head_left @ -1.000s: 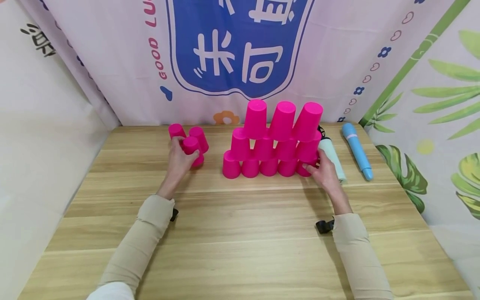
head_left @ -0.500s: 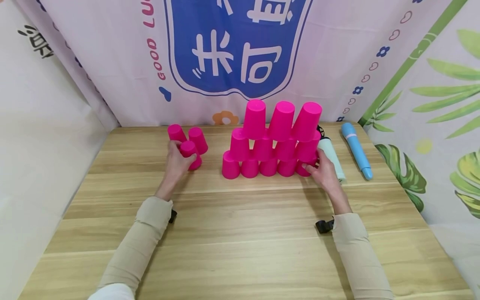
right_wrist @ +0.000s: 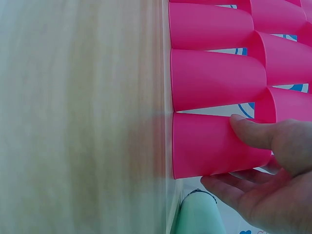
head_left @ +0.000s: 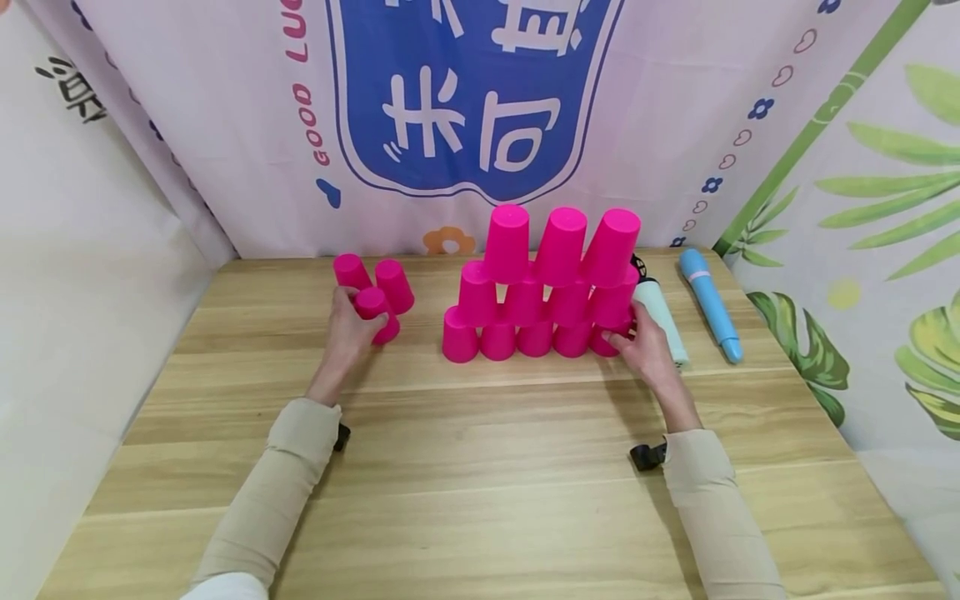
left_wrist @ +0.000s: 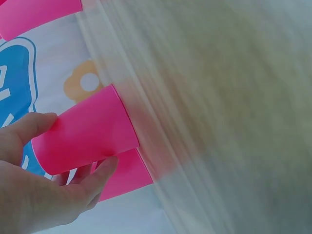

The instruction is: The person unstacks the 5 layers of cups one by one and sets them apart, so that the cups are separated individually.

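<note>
Your left hand (head_left: 347, 327) curls round a pink plastic cup (head_left: 375, 310) left of the pink cup pyramid (head_left: 543, 287); your right hand (head_left: 645, 350) pinches its bottom right cup (head_left: 609, 340), apparently steadying it.

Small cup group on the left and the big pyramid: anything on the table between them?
Nothing: the head view shows bare wood table between the small cup group and the pyramid.
</note>
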Demonstrator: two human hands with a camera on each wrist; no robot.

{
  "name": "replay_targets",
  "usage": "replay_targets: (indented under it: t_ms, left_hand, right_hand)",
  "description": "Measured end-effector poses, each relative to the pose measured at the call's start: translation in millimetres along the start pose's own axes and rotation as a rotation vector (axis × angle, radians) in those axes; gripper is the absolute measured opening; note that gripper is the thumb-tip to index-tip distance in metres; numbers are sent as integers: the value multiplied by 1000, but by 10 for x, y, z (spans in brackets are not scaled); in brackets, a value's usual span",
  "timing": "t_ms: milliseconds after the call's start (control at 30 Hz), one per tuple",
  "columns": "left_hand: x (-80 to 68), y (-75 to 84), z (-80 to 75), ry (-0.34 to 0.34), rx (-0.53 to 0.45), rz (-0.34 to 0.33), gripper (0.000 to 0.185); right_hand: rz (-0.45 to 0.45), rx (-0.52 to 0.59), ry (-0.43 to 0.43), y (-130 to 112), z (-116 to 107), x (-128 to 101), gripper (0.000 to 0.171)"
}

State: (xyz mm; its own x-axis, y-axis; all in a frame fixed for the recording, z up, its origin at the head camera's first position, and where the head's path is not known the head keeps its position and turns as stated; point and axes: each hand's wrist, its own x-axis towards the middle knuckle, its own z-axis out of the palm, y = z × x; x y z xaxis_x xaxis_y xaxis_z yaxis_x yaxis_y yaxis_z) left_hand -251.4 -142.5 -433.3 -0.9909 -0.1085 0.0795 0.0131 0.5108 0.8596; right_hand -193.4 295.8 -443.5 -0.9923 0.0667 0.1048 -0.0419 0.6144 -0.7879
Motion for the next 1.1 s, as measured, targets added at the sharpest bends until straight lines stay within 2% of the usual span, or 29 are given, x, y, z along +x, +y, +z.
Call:
replay_targets:
  t_ms: [200, 300, 367, 500, 667, 800, 1000, 1100]
  left_hand:
    - [-24, -10, -39, -12, 14, 17, 61]
    - [-77, 20, -109, -18, 82, 18, 70]
    - [-116, 63, -167, 3, 150, 39, 75]
    - [-163, 209, -256, 100, 264, 153, 78]
    - [-210, 492, -314, 200, 317, 278, 73]
    - [-234, 819, -295, 174, 233, 352, 70]
    - [-260, 1356, -98, 0, -46, 430, 67]
    - [-264, 1570, 25, -98, -136, 479, 66]
  right_hand:
    - [-9, 10, 5, -21, 6, 1, 65]
    - [-14, 3, -6, -44, 5, 5, 64]
    - [-17, -2, -14, -62, -1, 9, 63]
    - [-18, -11, -5, -72, -25, 29, 62]
    - [-22, -12, -7, -49, -33, 47, 64]
    - [-15, -5, -14, -33, -14, 33, 65]
    - [-4, -1, -7, -24, -14, 10, 65]
    - [6, 4, -7, -12, -5, -3, 65]
